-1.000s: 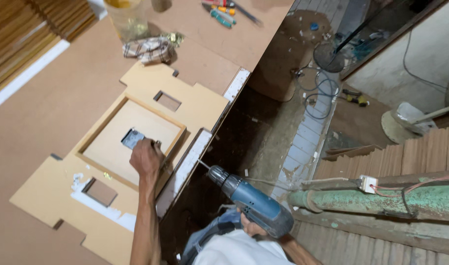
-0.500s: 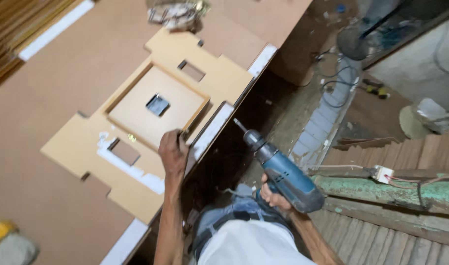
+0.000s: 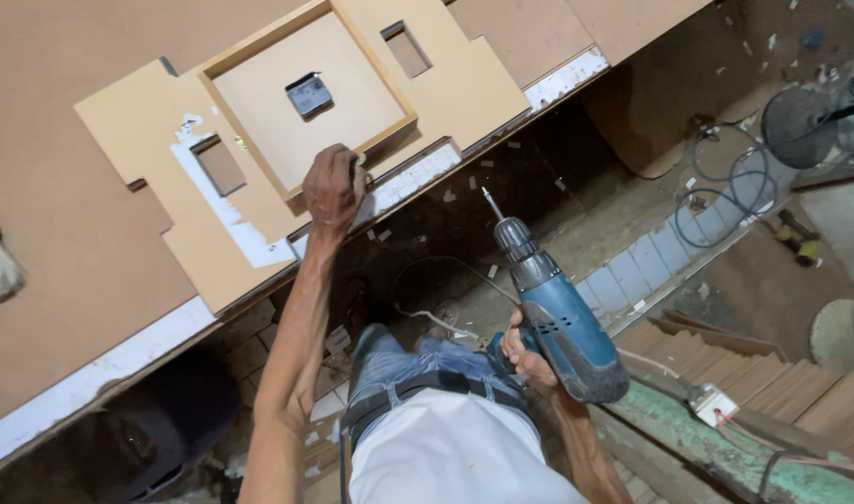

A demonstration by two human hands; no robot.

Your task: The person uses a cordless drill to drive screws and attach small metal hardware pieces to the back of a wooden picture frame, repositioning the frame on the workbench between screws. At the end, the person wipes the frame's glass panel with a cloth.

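Right now my left hand presses the cut-out board at the table edge; my right hand grips the drill, whose bit could skid if the board shifts.

The drill is blue with a dark grey chuck. The cut board is pale tan with white smears, lying on a browner worktop with a white edge. Jeans are faded blue, shirt white. Floor tiles are pale blue-grey.
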